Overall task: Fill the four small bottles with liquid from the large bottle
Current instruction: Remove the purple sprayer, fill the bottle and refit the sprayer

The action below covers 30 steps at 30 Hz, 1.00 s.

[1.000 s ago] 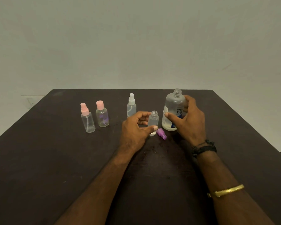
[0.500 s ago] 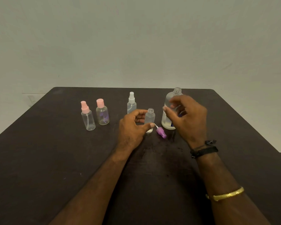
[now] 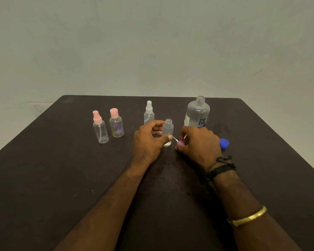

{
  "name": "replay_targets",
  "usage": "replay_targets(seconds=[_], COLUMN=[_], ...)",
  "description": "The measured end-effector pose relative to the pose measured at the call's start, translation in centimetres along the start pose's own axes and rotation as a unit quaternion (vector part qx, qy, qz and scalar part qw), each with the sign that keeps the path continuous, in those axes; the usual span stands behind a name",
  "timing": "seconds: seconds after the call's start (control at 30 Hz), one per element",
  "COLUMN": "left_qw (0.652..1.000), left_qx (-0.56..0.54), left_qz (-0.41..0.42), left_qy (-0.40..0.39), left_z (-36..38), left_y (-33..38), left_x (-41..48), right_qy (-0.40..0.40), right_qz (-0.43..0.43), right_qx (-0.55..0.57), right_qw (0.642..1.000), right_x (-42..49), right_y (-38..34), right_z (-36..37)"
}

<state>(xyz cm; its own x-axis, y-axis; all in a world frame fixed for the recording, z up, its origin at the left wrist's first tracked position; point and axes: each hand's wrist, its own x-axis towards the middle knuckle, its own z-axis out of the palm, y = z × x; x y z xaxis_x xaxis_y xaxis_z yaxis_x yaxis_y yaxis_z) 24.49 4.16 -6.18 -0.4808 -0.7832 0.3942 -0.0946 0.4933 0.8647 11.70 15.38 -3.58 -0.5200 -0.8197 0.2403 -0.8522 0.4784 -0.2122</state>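
Farthest left of the large bottle stands the pink spray bottle, upright and capped. The pink flip-top bottle is just beside it, on the side nearer the large bottle. Both are well apart from your hands, which I read as parking them out of the way so the work has room. Closer to the large bottle and slightly farther back, the white spray bottle also stands capped; your knuckles hide its base.

Just left of the large bottle is your left hand. Its thumb and fingers are curled round the open small bottle, thumb low across the front and fingers behind. That looks like a steadying hold, keeping so light a bottle upright on the table. The neck is bare and points straight up. I cannot tell how much liquid is inside, since the plastic is clear and your thumb covers the lower part.

Between that bottle and the front of the large bottle is the purple spray top, its thin white tube pointing toward the small bottle. Your right hand is bent down over it with the fingertips closed on it in a pinch. From that I judge you mean to fit the top onto the bare neck.

The large bottle itself stands upright and uncapped, with no hand on it. Its blue cap lies to its right and nearer you, showing past your right hand, handy for closing.
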Motion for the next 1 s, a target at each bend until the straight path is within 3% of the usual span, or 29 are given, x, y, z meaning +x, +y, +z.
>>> replay_targets(seconds=[0.2,0.33,0.43,0.6,0.8,1.0], left_qw=[1.000,1.000,1.000,1.000,1.000,1.000], left_qx=[0.006,0.003,0.003,0.011,0.005,0.005], left_qz=[-0.002,-0.006,-0.010,-0.016,-0.017,-0.003], left_qy=[-0.002,0.006,0.007,0.011,0.011,-0.003], left_z=[-0.1,-0.2,-0.2,-0.3,-0.3,-0.2], left_y=[-0.1,-0.2,-0.1,-0.2,0.0,0.1], left_x=[0.1,0.1,0.1,0.1,0.0,-0.1], right_qy=[0.144,0.277,0.333,0.359,0.332,0.346], right_qz=[-0.018,-0.073,-0.129,-0.174,-0.216,-0.211], right_qx=[0.039,0.134,0.202,0.209,0.211,0.213], right_qw=[0.989,0.949,0.912,0.893,0.894,0.889], right_x=[-0.2,-0.5,-0.4,-0.3,-0.3,-0.4], right_y=[-0.2,-0.2,-0.1,0.0,0.1,-0.1], right_z=[-0.6,-1.6,-2.0,-2.3,-2.4,-2.6])
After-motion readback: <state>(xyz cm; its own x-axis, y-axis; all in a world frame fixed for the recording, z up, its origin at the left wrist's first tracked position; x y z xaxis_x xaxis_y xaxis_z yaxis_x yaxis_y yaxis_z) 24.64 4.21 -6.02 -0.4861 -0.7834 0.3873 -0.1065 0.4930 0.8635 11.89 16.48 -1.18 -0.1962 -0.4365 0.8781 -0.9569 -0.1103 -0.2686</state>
